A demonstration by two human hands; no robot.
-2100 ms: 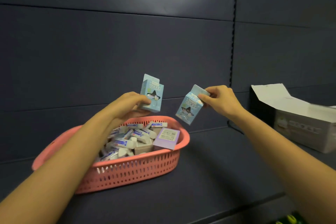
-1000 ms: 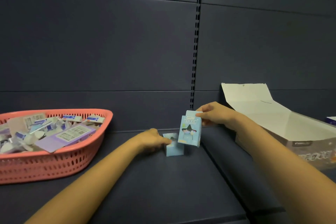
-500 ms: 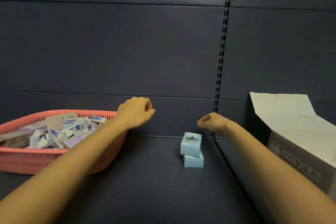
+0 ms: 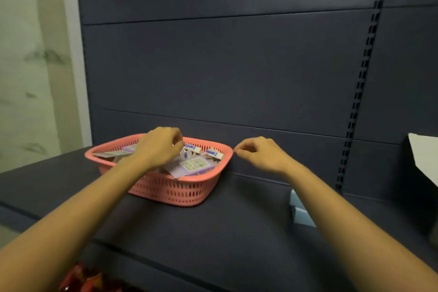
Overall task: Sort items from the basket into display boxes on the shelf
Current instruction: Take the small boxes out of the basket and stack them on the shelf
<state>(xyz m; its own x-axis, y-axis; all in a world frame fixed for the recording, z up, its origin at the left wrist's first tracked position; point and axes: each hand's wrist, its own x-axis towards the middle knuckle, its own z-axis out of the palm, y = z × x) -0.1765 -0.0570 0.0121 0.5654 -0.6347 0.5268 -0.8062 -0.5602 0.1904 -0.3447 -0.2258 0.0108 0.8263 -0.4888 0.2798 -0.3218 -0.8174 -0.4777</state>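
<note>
A pink plastic basket (image 4: 175, 193) stands on the dark shelf, filled with several small white and purple packets, a flat purple packet (image 4: 193, 166) on top. My left hand (image 4: 160, 149) hovers over the basket's middle, fingers curled down among the packets, nothing visibly held. Just right of the basket rim, my right hand (image 4: 263, 154) hangs in the air with loosely curled fingers and holds nothing. Two stacked light-blue boxes (image 4: 299, 212) sit on the shelf, mostly hidden behind my right forearm.
A white cardboard display box (image 4: 424, 156) shows its flap at the right edge. The dark shelf back panel has a slotted upright (image 4: 360, 83). A pale wall lies to the left. Red packaging (image 4: 80, 278) shows on a lower level at the bottom.
Both hands have let go of the blue boxes, now stacked on the shelf, and moved left. My left hand now reaches over the basket; the view has swung left.
</note>
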